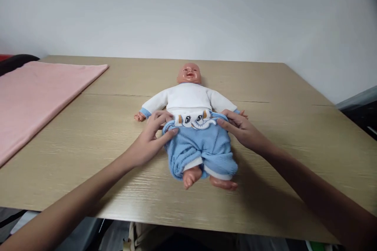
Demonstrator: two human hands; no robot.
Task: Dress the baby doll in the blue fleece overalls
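Head view, left hand (149,138) and right hand (242,128) gripping pants (200,141) at waist edges, doll (189,96) amid roomy tabletop (97,133)

The doll (189,97) lies centred on the table (103,137), head toward the wall (188,11), feet toward this side of the room. The left hand (150,137) and right hand (244,127) flank the trousers (200,141). A cloth (44,98) lies left; below the near edge, possibly, a seat (79,235).

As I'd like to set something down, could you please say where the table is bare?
The table is bare between pink cloth and doll, and from the doll's head to the right edge. Crowded: around blue trousers, held by left hand and right hand.
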